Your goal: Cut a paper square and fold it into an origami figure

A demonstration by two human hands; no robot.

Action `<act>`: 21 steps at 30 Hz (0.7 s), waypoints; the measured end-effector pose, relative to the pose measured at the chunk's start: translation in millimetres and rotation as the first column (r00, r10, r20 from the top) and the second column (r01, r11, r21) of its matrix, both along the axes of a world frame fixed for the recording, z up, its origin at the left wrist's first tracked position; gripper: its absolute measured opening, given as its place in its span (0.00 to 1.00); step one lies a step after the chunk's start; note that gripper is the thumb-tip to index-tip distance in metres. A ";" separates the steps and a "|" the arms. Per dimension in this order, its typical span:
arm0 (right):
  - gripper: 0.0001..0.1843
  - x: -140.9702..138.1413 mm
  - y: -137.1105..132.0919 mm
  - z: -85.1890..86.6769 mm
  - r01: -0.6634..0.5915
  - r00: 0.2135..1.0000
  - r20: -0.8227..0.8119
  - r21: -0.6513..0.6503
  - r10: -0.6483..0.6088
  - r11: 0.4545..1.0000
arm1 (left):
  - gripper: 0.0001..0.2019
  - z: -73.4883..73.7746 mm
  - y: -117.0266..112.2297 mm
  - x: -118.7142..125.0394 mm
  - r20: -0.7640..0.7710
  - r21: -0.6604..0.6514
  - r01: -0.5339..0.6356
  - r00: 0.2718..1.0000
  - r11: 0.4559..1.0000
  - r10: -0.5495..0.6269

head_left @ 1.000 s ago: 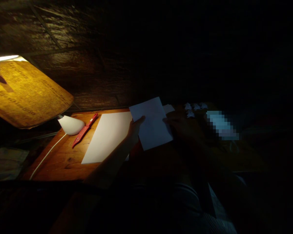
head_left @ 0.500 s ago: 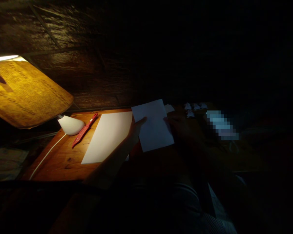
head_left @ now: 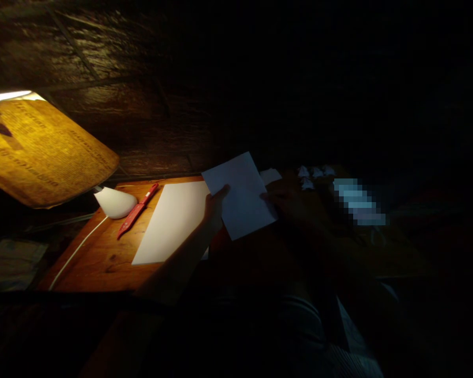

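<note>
A white sheet of paper [head_left: 242, 202] is held up above the table, tilted. My left hand [head_left: 216, 206] grips its left edge, thumb on the near face. On the right edge, my right hand [head_left: 279, 202] pinches the paper, though deep shadow hides most of those fingers. Below and to the left, a larger white sheet [head_left: 169, 223] lies flat on the wooden table, partly covered by my left forearm. A small white paper piece [head_left: 271, 176] shows just behind the held sheet.
A lamp with a lit yellow printed shade [head_left: 47, 152] and white base [head_left: 114, 203] stands at left, its cord [head_left: 74, 252] trailing forward. Beside it lies a red knife-shaped object [head_left: 137, 211]. Several small folded paper shapes [head_left: 307, 182] sit behind, near a pixelated bright object [head_left: 358, 202].
The held paper has turned anticlockwise and shifted slightly left and up, both hands still on it. More of the small paper piece behind shows now.
</note>
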State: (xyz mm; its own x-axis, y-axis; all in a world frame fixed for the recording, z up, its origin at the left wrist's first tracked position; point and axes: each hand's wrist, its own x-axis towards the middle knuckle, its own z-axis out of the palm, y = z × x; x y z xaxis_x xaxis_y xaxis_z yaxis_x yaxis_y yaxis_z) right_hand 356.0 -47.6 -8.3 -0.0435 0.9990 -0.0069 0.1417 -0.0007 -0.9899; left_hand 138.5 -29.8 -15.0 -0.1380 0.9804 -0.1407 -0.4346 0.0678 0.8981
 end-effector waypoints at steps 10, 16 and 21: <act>0.21 0.6 -2.5 1.5 -0.046 0.998 0.039 -0.057 0.048 0.997 | 0.24 0.1 -0.8 -0.5 0.012 0.033 0.007 1.000 0.999 -0.008; 0.15 5.3 11.5 -8.4 0.041 0.999 -0.013 0.128 -0.039 0.991 | 0.23 -2.0 6.0 -4.7 0.028 0.045 -0.042 0.999 0.998 0.041; 0.13 18.2 22.4 -18.4 0.153 0.987 0.030 0.171 -0.161 0.973 | 0.13 -1.8 15.2 -20.2 -0.049 0.155 -0.245 0.966 0.957 0.255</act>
State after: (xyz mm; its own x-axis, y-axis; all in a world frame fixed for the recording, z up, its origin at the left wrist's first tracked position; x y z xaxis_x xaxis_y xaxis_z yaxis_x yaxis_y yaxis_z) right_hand 374.2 -25.3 -26.7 0.1107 0.9805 0.1626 0.1955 0.1389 -0.9708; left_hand 118.3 -14.6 -16.8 -0.3852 0.9226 0.0200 -0.3583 -0.1696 0.9181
